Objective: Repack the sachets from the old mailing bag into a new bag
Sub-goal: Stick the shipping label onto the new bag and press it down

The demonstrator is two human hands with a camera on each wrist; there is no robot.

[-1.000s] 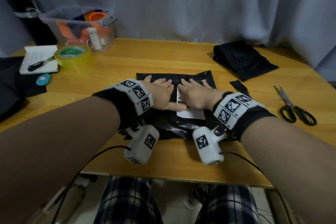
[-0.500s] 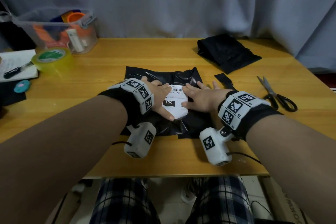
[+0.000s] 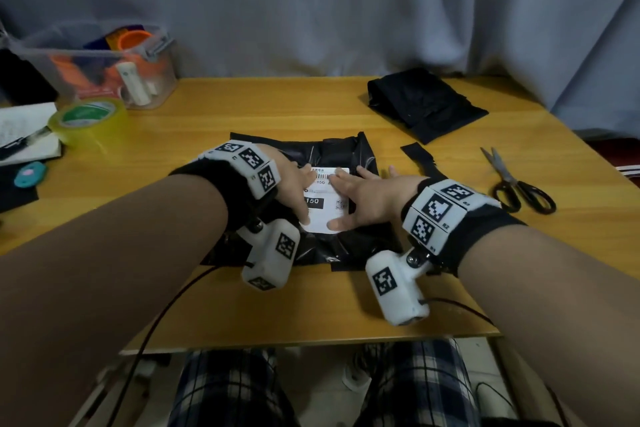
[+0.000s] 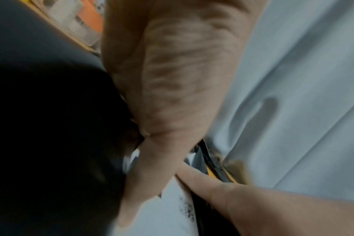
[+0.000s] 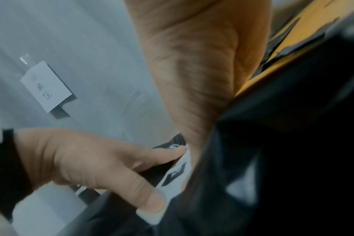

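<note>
Far left: notepad (image 3: 24,128) with pen, yellow tape roll (image 3: 88,120), clear bin (image 3: 104,66) at the back edge. Table (image 3: 277,104) bare between bin and the black mailing bag (image 3: 346,246), which lies flat at centre, close to the front edge. Left hand (image 3: 294,184) and right hand (image 3: 367,198) both flat, fingers straight, pressing the white shipping label (image 3: 323,208); readable: "150", barcode, QR code. Right of the bag: black strip (image 3: 419,156), folded black bags (image 3: 426,104) behind it, scissors (image 3: 516,184) near the right edge. Note taped on curtain (image 5: 45,86), writing illegible.
</note>
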